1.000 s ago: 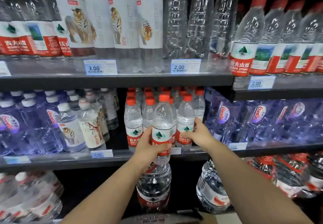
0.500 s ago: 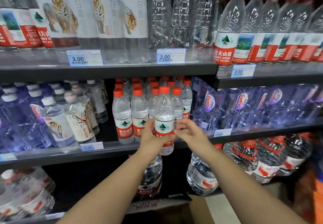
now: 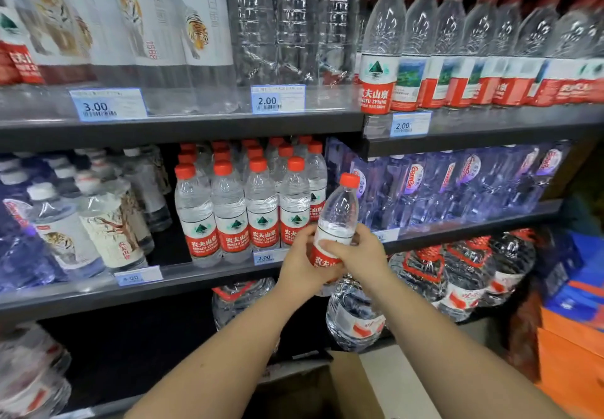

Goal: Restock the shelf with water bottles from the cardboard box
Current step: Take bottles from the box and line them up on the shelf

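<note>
A small red-capped water bottle point(image 3: 338, 213) with a red and white label is tilted slightly right, in front of the middle shelf point(image 3: 196, 283). My left hand point(image 3: 302, 263) grips its lower part from the left. My right hand point(image 3: 358, 255) wraps over the label from the right. Just left of it, rows of the same red-capped bottles point(image 3: 245, 209) stand on the middle shelf. The cardboard box point(image 3: 346, 386) is open at the bottom edge, under my forearms.
Tiger-label bottles point(image 3: 108, 222) and blue-tinted bottles point(image 3: 457, 186) flank the red-capped rows. Taller bottles fill the top shelf point(image 3: 183, 124). Large jugs point(image 3: 356, 314) sit on the lowest level. Orange and blue cartons point(image 3: 572, 337) are stacked at the right.
The bottle has come off the shelf front toward me and to the right, now tilted. My right hand has closed over its label; earlier it only reached beside it. The camera shifted right.
</note>
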Demonstrator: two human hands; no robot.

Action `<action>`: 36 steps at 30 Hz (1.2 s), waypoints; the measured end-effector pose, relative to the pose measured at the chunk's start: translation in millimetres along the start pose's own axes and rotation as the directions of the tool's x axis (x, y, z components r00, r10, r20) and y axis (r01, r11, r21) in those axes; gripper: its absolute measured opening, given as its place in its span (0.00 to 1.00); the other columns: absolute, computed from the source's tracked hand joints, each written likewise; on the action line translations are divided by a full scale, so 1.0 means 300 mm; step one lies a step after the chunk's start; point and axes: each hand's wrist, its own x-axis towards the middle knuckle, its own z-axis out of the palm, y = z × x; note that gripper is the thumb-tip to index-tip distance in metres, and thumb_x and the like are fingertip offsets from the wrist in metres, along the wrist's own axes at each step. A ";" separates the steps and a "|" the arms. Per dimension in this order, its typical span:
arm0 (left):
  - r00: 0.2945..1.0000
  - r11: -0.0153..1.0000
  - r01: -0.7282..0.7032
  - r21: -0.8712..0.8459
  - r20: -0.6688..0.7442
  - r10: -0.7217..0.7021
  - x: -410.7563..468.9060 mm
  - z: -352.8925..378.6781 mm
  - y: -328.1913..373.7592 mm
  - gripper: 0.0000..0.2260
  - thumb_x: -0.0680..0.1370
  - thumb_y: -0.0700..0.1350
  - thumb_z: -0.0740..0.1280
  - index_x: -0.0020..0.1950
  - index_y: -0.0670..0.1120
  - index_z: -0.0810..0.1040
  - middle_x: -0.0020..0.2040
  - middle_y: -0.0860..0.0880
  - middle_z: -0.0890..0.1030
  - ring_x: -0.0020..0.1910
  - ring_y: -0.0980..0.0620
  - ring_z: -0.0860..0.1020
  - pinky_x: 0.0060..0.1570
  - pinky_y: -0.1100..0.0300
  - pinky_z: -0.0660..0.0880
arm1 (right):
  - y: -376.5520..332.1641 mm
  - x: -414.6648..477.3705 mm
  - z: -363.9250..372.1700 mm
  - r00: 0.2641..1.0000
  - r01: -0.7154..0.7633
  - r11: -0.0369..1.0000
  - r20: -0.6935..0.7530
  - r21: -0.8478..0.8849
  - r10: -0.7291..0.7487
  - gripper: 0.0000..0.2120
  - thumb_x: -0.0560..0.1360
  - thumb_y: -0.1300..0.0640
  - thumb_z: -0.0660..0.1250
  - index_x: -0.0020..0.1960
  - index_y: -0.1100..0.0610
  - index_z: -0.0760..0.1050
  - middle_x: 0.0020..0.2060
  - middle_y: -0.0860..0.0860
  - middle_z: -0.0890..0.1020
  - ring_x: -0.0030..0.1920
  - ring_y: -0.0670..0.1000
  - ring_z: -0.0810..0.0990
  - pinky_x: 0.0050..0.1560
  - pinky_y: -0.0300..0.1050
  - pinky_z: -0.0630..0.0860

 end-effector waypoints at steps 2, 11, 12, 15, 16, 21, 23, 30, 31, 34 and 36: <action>0.999 0.997 -0.022 0.067 0.029 0.020 0.004 -0.036 0.001 0.32 0.65 0.39 0.81 0.65 0.48 0.71 0.55 0.53 0.79 0.50 0.62 0.77 0.47 0.75 0.71 | -0.016 0.036 -0.013 1.000 0.017 1.000 0.005 0.000 -0.017 0.21 0.64 0.61 0.79 0.54 0.53 0.75 0.48 0.49 0.83 0.49 0.49 0.82 0.53 0.47 0.79; 0.959 0.835 -0.097 0.542 -0.172 0.224 0.063 -0.363 -0.076 0.19 0.70 0.40 0.74 0.60 0.47 0.77 0.55 0.51 0.80 0.57 0.51 0.77 0.60 0.48 0.75 | -0.095 0.215 -0.015 0.970 0.212 0.977 0.128 -0.020 -0.208 0.26 0.65 0.63 0.79 0.59 0.50 0.74 0.52 0.46 0.82 0.54 0.44 0.81 0.58 0.44 0.76; 0.960 0.836 -0.096 0.540 -0.173 0.222 0.066 -0.377 -0.080 0.18 0.71 0.39 0.74 0.60 0.47 0.77 0.55 0.51 0.80 0.57 0.52 0.78 0.61 0.49 0.75 | -0.090 0.230 -0.002 0.970 0.214 0.977 0.127 -0.022 -0.210 0.26 0.65 0.62 0.79 0.59 0.51 0.73 0.53 0.46 0.82 0.54 0.45 0.81 0.58 0.45 0.76; 0.964 0.828 -0.105 0.550 -0.149 0.221 0.058 -0.388 -0.095 0.17 0.72 0.41 0.72 0.60 0.48 0.78 0.55 0.54 0.80 0.58 0.54 0.77 0.60 0.51 0.76 | -0.063 0.265 0.035 0.973 0.200 0.979 0.127 -0.044 -0.193 0.26 0.65 0.61 0.79 0.58 0.50 0.73 0.53 0.47 0.82 0.54 0.47 0.81 0.59 0.48 0.77; 0.966 0.822 -0.112 0.559 -0.133 0.222 0.053 -0.388 -0.105 0.16 0.72 0.41 0.71 0.60 0.49 0.78 0.55 0.55 0.79 0.58 0.54 0.76 0.59 0.51 0.76 | -0.048 0.275 0.045 0.977 0.182 0.982 0.127 -0.056 -0.173 0.25 0.65 0.61 0.79 0.58 0.50 0.72 0.53 0.46 0.81 0.54 0.47 0.81 0.59 0.48 0.76; 0.967 0.792 -0.126 0.598 -0.106 0.233 0.032 -0.396 -0.139 0.18 0.72 0.41 0.72 0.60 0.49 0.77 0.57 0.54 0.79 0.58 0.51 0.75 0.60 0.52 0.73 | 0.000 0.313 0.052 0.983 0.068 0.984 0.180 -0.162 -0.038 0.29 0.68 0.60 0.77 0.66 0.56 0.70 0.59 0.51 0.79 0.57 0.50 0.78 0.59 0.49 0.75; 0.966 0.799 -0.123 0.589 -0.115 0.233 0.028 -0.406 -0.148 0.18 0.71 0.41 0.73 0.60 0.49 0.78 0.56 0.54 0.79 0.58 0.52 0.76 0.61 0.51 0.73 | -0.008 0.325 0.054 0.974 0.055 0.979 0.224 -0.194 -0.011 0.29 0.69 0.59 0.76 0.67 0.56 0.69 0.58 0.50 0.78 0.56 0.49 0.77 0.57 0.46 0.74; 0.965 0.796 -0.077 0.600 -0.158 0.212 -0.010 -0.454 -0.144 0.17 0.72 0.41 0.73 0.61 0.48 0.78 0.56 0.54 0.78 0.59 0.51 0.75 0.62 0.51 0.72 | 0.019 0.255 0.098 0.997 0.073 0.960 0.048 -0.270 -0.063 0.27 0.70 0.57 0.75 0.66 0.58 0.69 0.56 0.50 0.79 0.55 0.50 0.77 0.58 0.47 0.74; 0.964 0.785 -0.066 0.615 -0.162 0.209 -0.021 -0.463 -0.133 0.17 0.72 0.42 0.73 0.60 0.48 0.78 0.57 0.54 0.79 0.59 0.51 0.75 0.62 0.53 0.72 | 0.027 0.228 0.105 0.994 0.104 0.961 -0.005 -0.255 -0.108 0.26 0.70 0.58 0.75 0.65 0.58 0.69 0.57 0.52 0.79 0.55 0.50 0.78 0.59 0.48 0.74; 0.965 0.753 -0.031 0.658 -0.177 0.194 -0.054 -0.488 -0.078 0.16 0.73 0.45 0.72 0.59 0.50 0.78 0.56 0.53 0.79 0.60 0.49 0.74 0.61 0.49 0.71 | 0.024 0.130 0.129 0.966 0.215 0.917 -0.068 -0.337 -0.251 0.24 0.70 0.60 0.74 0.64 0.58 0.71 0.58 0.53 0.76 0.57 0.51 0.76 0.62 0.49 0.73; 0.967 0.731 0.006 0.682 -0.190 0.169 -0.075 -0.506 -0.031 0.16 0.72 0.46 0.71 0.59 0.51 0.77 0.57 0.52 0.79 0.60 0.48 0.73 0.61 0.46 0.70 | 0.003 0.064 0.159 0.951 0.299 0.850 0.058 -0.433 -0.305 0.22 0.70 0.60 0.73 0.63 0.57 0.72 0.58 0.53 0.75 0.59 0.51 0.75 0.63 0.48 0.71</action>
